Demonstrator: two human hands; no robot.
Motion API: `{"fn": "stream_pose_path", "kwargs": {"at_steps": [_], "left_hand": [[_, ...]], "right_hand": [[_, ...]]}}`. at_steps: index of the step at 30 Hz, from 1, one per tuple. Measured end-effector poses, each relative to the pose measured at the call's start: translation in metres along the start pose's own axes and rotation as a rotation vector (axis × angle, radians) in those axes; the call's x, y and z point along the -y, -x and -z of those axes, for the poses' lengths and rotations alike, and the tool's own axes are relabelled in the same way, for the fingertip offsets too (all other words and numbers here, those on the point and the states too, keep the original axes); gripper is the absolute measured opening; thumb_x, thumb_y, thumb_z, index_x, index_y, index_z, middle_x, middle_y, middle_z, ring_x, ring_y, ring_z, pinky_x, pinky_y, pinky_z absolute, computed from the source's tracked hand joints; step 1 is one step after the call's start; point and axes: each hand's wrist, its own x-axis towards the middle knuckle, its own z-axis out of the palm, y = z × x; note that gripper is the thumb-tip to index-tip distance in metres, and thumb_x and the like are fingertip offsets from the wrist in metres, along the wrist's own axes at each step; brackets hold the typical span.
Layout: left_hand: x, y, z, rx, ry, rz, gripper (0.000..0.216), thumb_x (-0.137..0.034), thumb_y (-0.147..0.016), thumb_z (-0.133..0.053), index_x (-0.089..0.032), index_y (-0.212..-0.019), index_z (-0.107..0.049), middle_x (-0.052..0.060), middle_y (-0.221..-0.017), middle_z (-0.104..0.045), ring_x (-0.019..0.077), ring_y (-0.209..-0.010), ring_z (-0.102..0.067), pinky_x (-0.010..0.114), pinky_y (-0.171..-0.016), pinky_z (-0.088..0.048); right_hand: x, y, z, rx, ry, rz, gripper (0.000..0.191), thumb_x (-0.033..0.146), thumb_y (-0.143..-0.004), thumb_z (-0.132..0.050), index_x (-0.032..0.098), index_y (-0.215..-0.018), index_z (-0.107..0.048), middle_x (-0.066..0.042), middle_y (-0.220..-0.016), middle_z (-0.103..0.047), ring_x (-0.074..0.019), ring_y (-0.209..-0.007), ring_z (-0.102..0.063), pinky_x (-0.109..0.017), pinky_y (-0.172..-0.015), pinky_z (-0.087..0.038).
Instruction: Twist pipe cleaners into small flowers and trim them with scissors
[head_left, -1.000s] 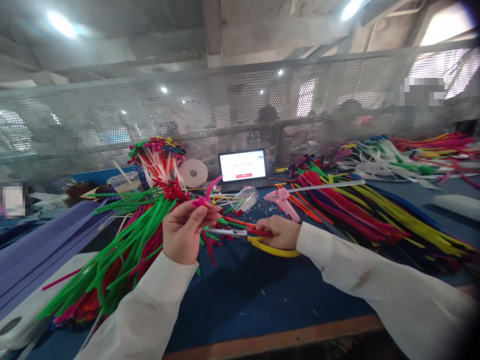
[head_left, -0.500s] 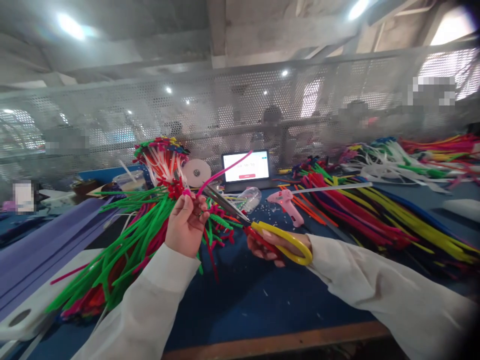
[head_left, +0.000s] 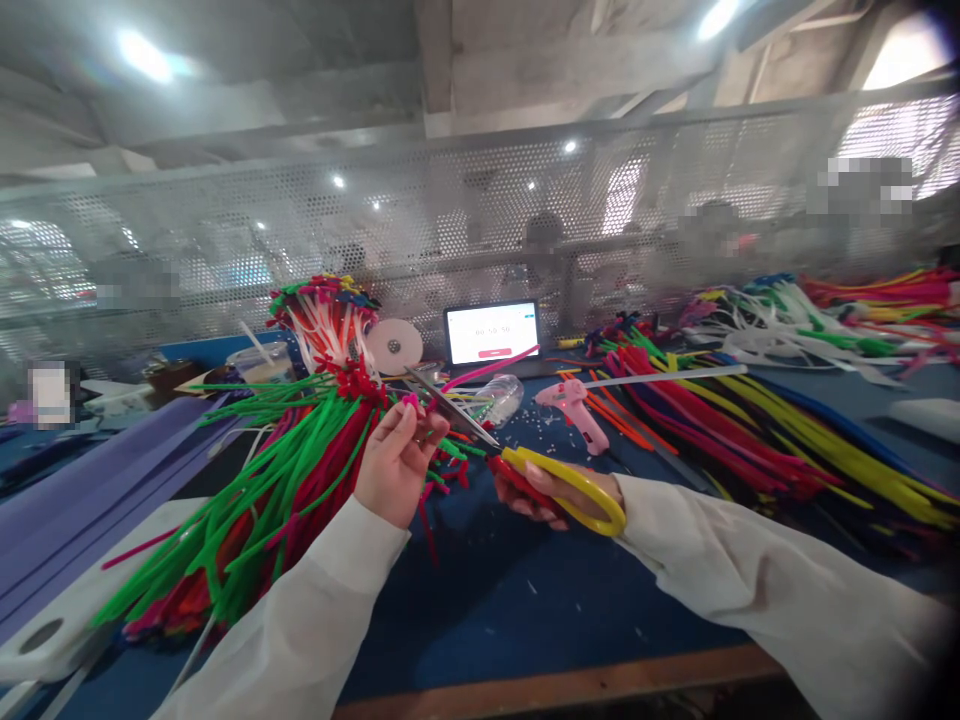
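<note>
Above table (head_left: 517, 610), hands (head_left: 395, 462) hold pink stem (head_left: 491, 371), scissors (head_left: 527, 461)

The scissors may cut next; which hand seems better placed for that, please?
Probably the right hand: it holds the scissors, with the blades close to the pink stem, while the left hand pinches a pink piece.

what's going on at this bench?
Someone in white sleeves is working with pink fuzzy stems. The left hand pinches a small pink piece; the right hand holds yellow-and-red scissors, blades right by the left fingertips. A pink stem sticks out beyond the blades; can't tell whether it's cut through. Green stems are heaped to the left, and a pink glue gun lies on the blue tabletop to the right.
</note>
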Motion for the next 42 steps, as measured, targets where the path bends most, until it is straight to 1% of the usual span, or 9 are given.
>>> {"fn": "stream_pose_path", "kwargs": {"at_steps": [4,9,15,22,27,33,36,39,42], "left_hand": [[0.003,0.002,-0.001,0.024,-0.006,0.020,0.003,-0.022,-0.071,-0.057,-0.019,-0.071,-0.057,-0.004,-0.065,-0.057,0.0089,-0.072,-0.057,0.031,-0.083,-0.042],[0.002,0.001,-0.002,0.041,0.012,0.022,0.003,-0.021,-0.071,-0.057,-0.018,-0.071,-0.055,-0.004,-0.066,-0.057,0.0096,-0.074,-0.057,0.032,-0.083,-0.042],[-0.004,0.003,-0.003,0.008,-0.024,0.017,0.011,-0.022,-0.072,-0.054,-0.017,-0.063,-0.050,-0.005,-0.046,-0.046,0.0060,-0.046,-0.046,0.024,-0.061,-0.045],[-0.005,0.001,-0.001,-0.050,-0.105,-0.015,0.009,-0.020,-0.066,-0.060,-0.017,-0.070,-0.052,-0.005,-0.055,-0.052,0.0046,-0.045,-0.047,0.021,-0.055,-0.044],[-0.003,-0.001,0.003,-0.002,-0.094,0.004,0.009,-0.021,-0.068,-0.059,-0.017,-0.073,-0.052,-0.003,-0.060,-0.055,0.0067,-0.054,-0.052,0.021,-0.057,-0.044],[-0.003,0.002,0.000,0.027,-0.094,0.006,0.007,-0.019,-0.070,-0.057,-0.017,-0.070,-0.051,-0.003,-0.056,-0.052,0.0061,-0.050,-0.050,0.023,-0.060,-0.045],[-0.006,-0.001,0.000,0.037,-0.119,-0.027,0.006,-0.021,-0.071,-0.055,-0.016,-0.068,-0.051,-0.003,-0.054,-0.052,0.0056,-0.048,-0.047,0.023,-0.060,-0.044],[-0.010,-0.010,0.009,-0.086,-0.193,-0.113,0.009,-0.023,-0.068,-0.058,-0.016,-0.068,-0.053,-0.003,-0.054,-0.052,0.0042,-0.044,-0.045,0.021,-0.055,-0.043],[-0.013,-0.021,0.024,-0.340,-0.408,-0.123,0.023,-0.025,-0.059,-0.066,-0.015,-0.077,-0.057,-0.005,-0.052,-0.051,0.0024,-0.040,-0.041,0.017,-0.046,-0.038]], "right_hand": [[-0.003,-0.002,0.000,-0.034,0.074,0.024,0.060,0.073,-0.057,-0.040,0.016,-0.076,-0.043,0.007,-0.054,-0.031,-0.0013,-0.038,-0.026,-0.012,-0.029,-0.026],[-0.006,-0.004,0.001,-0.100,0.161,0.050,0.058,0.070,-0.063,-0.036,0.014,-0.072,-0.045,0.009,-0.044,-0.028,-0.0019,-0.034,-0.028,-0.014,-0.029,-0.034],[-0.002,-0.001,-0.001,-0.124,0.173,-0.002,0.058,0.069,-0.065,-0.034,0.014,-0.072,-0.047,0.009,-0.041,-0.030,-0.0021,-0.030,-0.031,-0.015,-0.030,-0.038],[-0.003,-0.001,-0.002,-0.158,0.182,-0.026,0.054,0.066,-0.068,-0.035,0.014,-0.070,-0.047,0.009,-0.041,-0.031,-0.0017,-0.029,-0.031,-0.015,-0.029,-0.038],[-0.003,-0.001,-0.003,-0.179,0.176,-0.045,0.051,0.064,-0.070,-0.036,0.014,-0.069,-0.047,0.009,-0.040,-0.032,-0.0021,-0.027,-0.033,-0.015,-0.026,-0.037],[-0.003,-0.004,-0.002,-0.210,0.210,-0.124,0.049,0.064,-0.069,-0.038,0.015,-0.060,-0.042,0.009,-0.032,-0.029,-0.0054,-0.022,-0.034,-0.017,-0.021,-0.034],[-0.003,-0.005,0.000,-0.233,0.213,-0.092,0.049,0.064,-0.070,-0.036,0.016,-0.059,-0.041,0.010,-0.030,-0.028,-0.0059,-0.021,-0.033,-0.017,-0.021,-0.032],[0.000,-0.005,0.004,-0.261,0.300,-0.015,0.049,0.062,-0.073,-0.031,0.016,-0.058,-0.040,0.010,-0.031,-0.027,-0.0051,-0.022,-0.031,-0.016,-0.023,-0.029],[0.007,-0.003,0.016,-0.312,0.620,0.095,0.046,0.058,-0.071,-0.040,0.015,-0.054,-0.041,0.007,-0.036,-0.034,-0.0039,-0.029,-0.033,-0.016,-0.030,-0.024]]}}
